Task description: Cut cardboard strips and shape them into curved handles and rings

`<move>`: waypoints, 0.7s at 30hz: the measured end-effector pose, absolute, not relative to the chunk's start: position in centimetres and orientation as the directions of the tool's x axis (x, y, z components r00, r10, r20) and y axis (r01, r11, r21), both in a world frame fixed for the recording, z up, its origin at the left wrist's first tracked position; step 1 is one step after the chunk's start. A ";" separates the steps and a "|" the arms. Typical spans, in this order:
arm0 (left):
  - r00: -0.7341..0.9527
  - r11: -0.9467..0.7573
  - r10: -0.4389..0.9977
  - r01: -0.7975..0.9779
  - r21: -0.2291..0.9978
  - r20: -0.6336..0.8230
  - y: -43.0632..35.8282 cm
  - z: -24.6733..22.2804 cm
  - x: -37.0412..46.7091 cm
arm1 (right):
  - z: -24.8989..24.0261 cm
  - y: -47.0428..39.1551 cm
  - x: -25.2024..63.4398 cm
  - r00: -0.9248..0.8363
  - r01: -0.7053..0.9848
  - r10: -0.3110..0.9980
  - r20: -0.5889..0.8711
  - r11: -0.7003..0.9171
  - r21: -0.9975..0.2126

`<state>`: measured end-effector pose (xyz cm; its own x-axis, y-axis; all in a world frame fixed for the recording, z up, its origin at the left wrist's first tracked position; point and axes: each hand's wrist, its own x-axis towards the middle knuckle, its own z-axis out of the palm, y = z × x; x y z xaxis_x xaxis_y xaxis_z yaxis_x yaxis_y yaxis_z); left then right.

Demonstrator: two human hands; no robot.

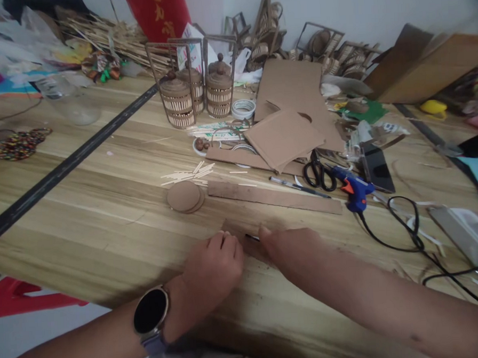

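Observation:
My left hand [217, 265], with a watch on its wrist, is closed, its curled fingers pressing on the end of a small brown cardboard strip [255, 248] on the table. Just right of it, my right hand [290, 248] is closed around a thin dark tool [252, 237]. Only a short piece of that tool shows over the strip, so its kind is hidden. Beyond my hands lie a longer cardboard strip [272, 197] and a few overlapping cardboard discs [185, 197]. Short pale sticks [190, 173] are scattered behind the discs.
A pen [299, 187], black scissors [319, 173] and a blue glue gun [355, 191] with its cord lie right. Behind are cardboard sheets [290, 85], tape [243, 109] and small lantern-like stick models [177, 99]. A clear jar [72, 99] stands left.

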<state>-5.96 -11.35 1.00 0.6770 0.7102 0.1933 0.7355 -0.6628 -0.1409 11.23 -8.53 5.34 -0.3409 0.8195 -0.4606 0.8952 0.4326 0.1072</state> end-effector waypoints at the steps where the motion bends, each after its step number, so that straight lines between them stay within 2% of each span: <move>1: 0.678 -0.663 0.712 0.735 -0.144 0.184 -11.3 0.9 -6.0 | 5.5 -8.9 11.8 -0.305 0.893 0.814 -0.494 0.425 0.149; 3: 0.683 -0.665 0.709 0.731 -0.156 0.177 -11.3 0.6 -6.1 | 5.9 -9.5 13.3 -0.272 0.874 0.794 -0.544 0.440 0.205; 4: 0.688 -0.669 0.704 0.726 -0.161 0.178 -11.3 0.4 -6.1 | 6.1 -9.8 14.3 -0.278 0.878 0.793 -0.543 0.439 0.191; 7: 0.709 -0.689 0.683 0.705 -0.166 0.175 -11.2 0.3 -6.3 | 6.5 -10.5 18.0 -0.407 0.886 0.790 -0.459 0.463 0.012; 8: 0.713 -0.695 0.681 0.701 -0.159 0.165 -11.1 0.5 -6.4 | 6.5 -10.7 19.3 -0.412 0.888 0.800 -0.435 0.459 0.003; 13: 0.693 -0.693 0.716 0.720 -0.034 0.085 -10.1 2.1 -6.2 | 5.3 -10.9 22.8 -0.199 0.933 0.921 -0.334 0.283 0.222; 17: 0.771 -0.775 0.629 0.632 0.001 0.096 -8.7 2.9 -5.2 | 3.4 -10.5 22.5 -0.223 0.912 0.950 -0.221 0.283 0.298; 21: 0.815 -0.814 0.579 0.577 0.067 0.009 -7.9 3.4 -4.2 | 2.0 -9.8 22.3 -0.249 0.908 0.964 -0.095 0.267 0.322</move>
<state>-4.16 -7.85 3.38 0.8155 0.5787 0.0085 0.5770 -0.8140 0.0666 22.25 -9.81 1.95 -0.2494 0.9637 -0.0951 0.9084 0.2669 0.3220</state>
